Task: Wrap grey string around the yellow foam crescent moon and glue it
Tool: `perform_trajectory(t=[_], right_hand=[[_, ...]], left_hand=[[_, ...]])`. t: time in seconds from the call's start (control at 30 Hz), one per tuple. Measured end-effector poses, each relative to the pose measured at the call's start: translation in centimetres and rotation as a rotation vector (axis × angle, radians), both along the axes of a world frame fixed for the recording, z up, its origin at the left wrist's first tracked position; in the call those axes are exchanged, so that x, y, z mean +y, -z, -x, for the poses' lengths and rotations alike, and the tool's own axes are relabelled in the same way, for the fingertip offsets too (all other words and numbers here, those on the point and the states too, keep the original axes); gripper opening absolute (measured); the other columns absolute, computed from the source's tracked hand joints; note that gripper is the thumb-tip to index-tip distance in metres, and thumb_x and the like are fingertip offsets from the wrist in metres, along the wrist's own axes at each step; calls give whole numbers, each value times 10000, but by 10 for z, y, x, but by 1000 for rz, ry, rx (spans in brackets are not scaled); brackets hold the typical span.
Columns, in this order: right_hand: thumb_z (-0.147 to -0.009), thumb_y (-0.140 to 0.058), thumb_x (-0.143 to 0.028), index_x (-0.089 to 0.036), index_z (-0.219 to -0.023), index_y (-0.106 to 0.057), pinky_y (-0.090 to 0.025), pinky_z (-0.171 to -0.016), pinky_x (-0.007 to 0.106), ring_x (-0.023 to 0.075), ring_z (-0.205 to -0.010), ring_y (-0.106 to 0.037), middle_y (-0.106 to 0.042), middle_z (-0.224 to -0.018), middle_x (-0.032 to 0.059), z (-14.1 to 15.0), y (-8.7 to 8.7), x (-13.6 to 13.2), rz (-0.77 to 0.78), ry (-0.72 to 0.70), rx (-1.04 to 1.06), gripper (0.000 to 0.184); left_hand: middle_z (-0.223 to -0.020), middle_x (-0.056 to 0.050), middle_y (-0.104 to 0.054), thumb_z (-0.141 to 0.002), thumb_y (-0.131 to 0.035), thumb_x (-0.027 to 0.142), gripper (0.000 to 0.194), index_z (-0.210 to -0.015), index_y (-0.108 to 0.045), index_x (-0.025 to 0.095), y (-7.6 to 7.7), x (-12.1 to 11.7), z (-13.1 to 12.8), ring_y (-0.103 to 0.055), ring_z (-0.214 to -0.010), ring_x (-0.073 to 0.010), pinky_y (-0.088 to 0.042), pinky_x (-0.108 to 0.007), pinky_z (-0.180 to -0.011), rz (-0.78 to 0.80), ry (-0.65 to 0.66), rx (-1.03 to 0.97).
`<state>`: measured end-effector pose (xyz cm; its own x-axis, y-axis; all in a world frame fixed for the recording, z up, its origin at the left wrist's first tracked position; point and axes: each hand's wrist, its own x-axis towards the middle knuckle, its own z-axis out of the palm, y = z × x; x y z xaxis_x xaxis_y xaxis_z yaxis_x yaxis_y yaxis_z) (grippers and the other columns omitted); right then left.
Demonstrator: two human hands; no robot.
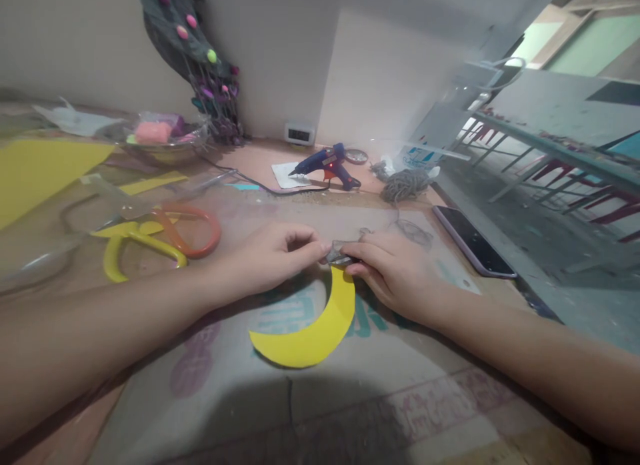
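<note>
1. Step in hand: judging by how the fingers work, grey yarn (341, 251) is being fitted or wound onto the upper end of a yellow paper crescent (320, 339). Most of the crescent is bare yellow, so this step looks to be near its beginning.
2. Where the crescent is: in front of the person, above or on a printed sheet (240, 401) spread over the worktop (263, 150). Its upper end is between the hands, and its lower tip points left.
3. Left hand (287, 257): thumb and forefinger are narrowed to a pinch at the left edge of the grey yarn.
4. Right hand (393, 268): thumb and forefinger are closed at the other side of the same yarn, right above the yellow part. The exact contact is blurred.
5. Supply: a ball of yarn (406, 183) sits beyond the right hand, with loose loops lying between the two.
6. Next move, as a judgement: it calls for one hand to pin the end while the other draws the strand snug, without creasing the thin paper.
7. Near at hand: a glue gun (323, 163) with a red light lit rests near the yarn ball; scissors (173, 237) lie beside the left forearm.
</note>
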<state>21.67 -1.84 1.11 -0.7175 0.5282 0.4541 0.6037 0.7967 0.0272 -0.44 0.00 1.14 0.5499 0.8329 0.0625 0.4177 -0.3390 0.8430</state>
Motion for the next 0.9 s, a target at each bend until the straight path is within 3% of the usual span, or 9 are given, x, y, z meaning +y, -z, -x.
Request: perform_trajectory(t=[0.23,0.5,0.9], right_hand=[[-980,-414,-359,-124,-989,-668,-387,-627,283,181,-695,-536,-648,-765,76,0,-1,-1,-59,13,-32,345],[-976,-430,-296,-117,-1004,-663,-364,-619,300,175,-682,-521,-645,-766,71,2,-4,-2,-98,-13,-94,295],[-974,-441,-270,-136,-962,-659,-362,-606,281,153,-652,-517,-643,-728,45,0,-2,0,-125,-41,-56,257]], left_hand=[[-590,30,-550,-886,-477,428,351,-696,-610,164,-1,0,-1,-442,-513,-91,-329,-207,-482,35,-3,13],[-632,11,-600,-873,-464,427,363,-657,-598,167,0,1,-2,-496,-569,-113,-360,-217,-526,61,18,13],[-620,16,-584,-876,-463,429,368,-657,-593,164,1,3,-2,-454,-520,-96,-335,-209,-497,91,29,16]])
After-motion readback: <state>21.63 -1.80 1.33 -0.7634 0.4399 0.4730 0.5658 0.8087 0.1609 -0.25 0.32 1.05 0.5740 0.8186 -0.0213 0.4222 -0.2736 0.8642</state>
